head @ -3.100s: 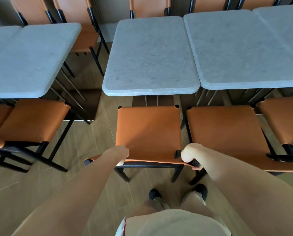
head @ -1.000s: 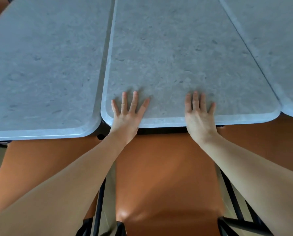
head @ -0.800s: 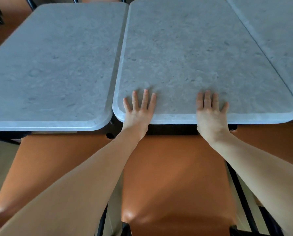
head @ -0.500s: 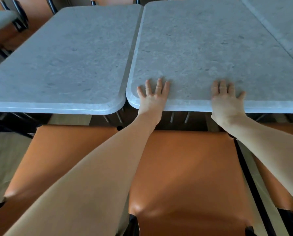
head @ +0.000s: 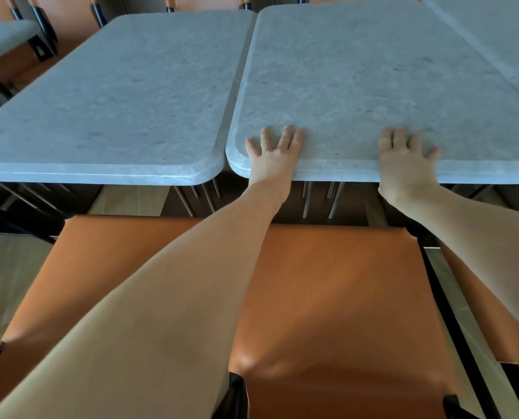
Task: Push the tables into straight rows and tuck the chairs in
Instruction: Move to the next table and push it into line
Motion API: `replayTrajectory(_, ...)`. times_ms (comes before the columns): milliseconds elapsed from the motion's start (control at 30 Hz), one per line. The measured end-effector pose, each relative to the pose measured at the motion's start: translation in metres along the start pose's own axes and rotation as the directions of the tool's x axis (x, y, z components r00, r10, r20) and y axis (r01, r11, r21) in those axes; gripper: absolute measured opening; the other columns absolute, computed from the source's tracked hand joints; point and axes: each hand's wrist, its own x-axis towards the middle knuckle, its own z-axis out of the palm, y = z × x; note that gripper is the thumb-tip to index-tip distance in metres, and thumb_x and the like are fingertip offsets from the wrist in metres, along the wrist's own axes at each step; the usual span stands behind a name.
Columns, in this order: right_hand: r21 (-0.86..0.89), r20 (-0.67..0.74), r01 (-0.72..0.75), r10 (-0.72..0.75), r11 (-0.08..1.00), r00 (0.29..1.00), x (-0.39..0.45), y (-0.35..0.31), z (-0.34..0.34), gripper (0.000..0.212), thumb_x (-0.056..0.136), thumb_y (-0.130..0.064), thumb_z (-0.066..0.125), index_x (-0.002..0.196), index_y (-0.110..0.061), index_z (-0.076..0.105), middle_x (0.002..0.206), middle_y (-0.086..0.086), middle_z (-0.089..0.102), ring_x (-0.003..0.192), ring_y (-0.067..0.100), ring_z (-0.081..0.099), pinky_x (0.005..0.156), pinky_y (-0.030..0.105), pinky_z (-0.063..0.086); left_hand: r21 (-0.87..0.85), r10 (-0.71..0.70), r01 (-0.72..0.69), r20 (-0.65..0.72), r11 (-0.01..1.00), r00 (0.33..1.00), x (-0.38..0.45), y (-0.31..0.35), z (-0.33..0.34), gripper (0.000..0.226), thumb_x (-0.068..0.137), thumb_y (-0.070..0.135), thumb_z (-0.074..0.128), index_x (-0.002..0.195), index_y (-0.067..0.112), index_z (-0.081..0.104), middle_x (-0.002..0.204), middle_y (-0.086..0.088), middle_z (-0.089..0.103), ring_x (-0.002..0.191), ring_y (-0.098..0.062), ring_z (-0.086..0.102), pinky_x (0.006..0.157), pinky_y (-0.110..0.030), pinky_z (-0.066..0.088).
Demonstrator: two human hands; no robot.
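A grey stone-topped table [head: 357, 71] stands right in front of me. My left hand [head: 274, 152] lies flat on its near edge by the left corner, fingers straight and spread. My right hand [head: 403, 155] lies flat on the same edge further right. A second grey table [head: 125, 95] stands against its left side, its front edge a little nearer to me. Below my arms is an orange leather chair seat [head: 336, 303] on a black frame, its front clear of the table edge. Another orange seat [head: 80, 267] sits to the left.
A third grey tabletop [head: 499, 34] adjoins at the right. A fourth grey tabletop [head: 1, 37] shows at the far left. Orange chair backs [head: 67, 13] with black frames line the far side. Another orange seat [head: 493, 313] is at the right. Pale wood floor [head: 7, 267] shows lower left.
Three seconds ago both hands gripped the chair's back edge. Now they lie flat on the table. Over the last second the view pulled back and the chair seat shows further out from the table edge.
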Motion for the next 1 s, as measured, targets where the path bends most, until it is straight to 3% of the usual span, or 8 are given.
replayTrajectory(567,-0.012,0.005,-0.006,0.006,1.000,1.000,-0.025,0.003,0.004,0.105,0.082,-0.010,0.077,0.156,-0.003,0.003,0.162,0.020,0.012,0.149,0.042,0.015,0.111,0.065,0.026,-0.004,0.001,-0.001,0.016,1.000,1.000,-0.028,0.006,-0.008,0.113,0.085,-0.005,0.066,0.162,0.020,-0.012,0.171,-0.003,-0.007,0.154,-0.046,-0.002,0.122,-0.065,0.009)
replayTrajectory(767,-0.060,0.002,-0.017,0.017,0.998,1.000,-0.025,0.003,0.006,0.107,0.075,0.000,0.077,0.156,-0.002,0.006,0.161,0.021,0.016,0.149,0.043,0.018,0.111,0.066,0.028,-0.016,0.030,-0.029,0.032,0.999,0.999,-0.032,0.006,-0.012,0.113,0.086,-0.005,0.065,0.161,0.021,-0.015,0.171,-0.003,-0.009,0.155,-0.045,-0.004,0.124,-0.062,0.007)
replayTrajectory(900,-0.086,0.058,-0.029,0.034,0.996,0.998,-0.029,-0.003,-0.008,0.107,0.074,0.001,0.075,0.155,0.001,0.005,0.161,0.022,0.017,0.148,0.042,0.020,0.108,0.064,0.035,-0.176,0.055,-0.053,0.007,0.983,0.998,-0.038,-0.005,-0.009,0.104,0.087,-0.004,0.061,0.163,0.026,-0.003,0.172,0.003,-0.002,0.157,-0.034,-0.008,0.127,-0.051,-0.003)
replayTrajectory(967,-0.101,0.171,-0.045,0.062,0.994,0.983,-0.029,-0.010,-0.025,0.108,0.081,-0.010,0.074,0.153,0.002,-0.006,0.162,0.021,0.008,0.150,0.041,0.014,0.108,0.061,0.037,-0.397,0.046,-0.057,-0.039,0.916,0.998,-0.046,-0.013,-0.012,0.093,0.086,0.005,0.059,0.163,0.025,0.012,0.171,0.005,0.006,0.158,-0.023,-0.007,0.128,-0.046,-0.003)
replayTrajectory(1000,-0.103,0.232,-0.048,0.071,0.994,0.970,-0.025,-0.013,-0.034,0.109,0.082,-0.018,0.074,0.151,0.003,-0.008,0.162,0.022,0.006,0.150,0.042,0.012,0.108,0.060,0.038,-0.500,-0.036,-0.010,-0.081,0.866,0.996,-0.052,-0.013,-0.013,0.088,0.085,0.009,0.059,0.162,0.024,0.019,0.171,0.006,0.009,0.158,-0.017,-0.003,0.128,-0.043,-0.004)
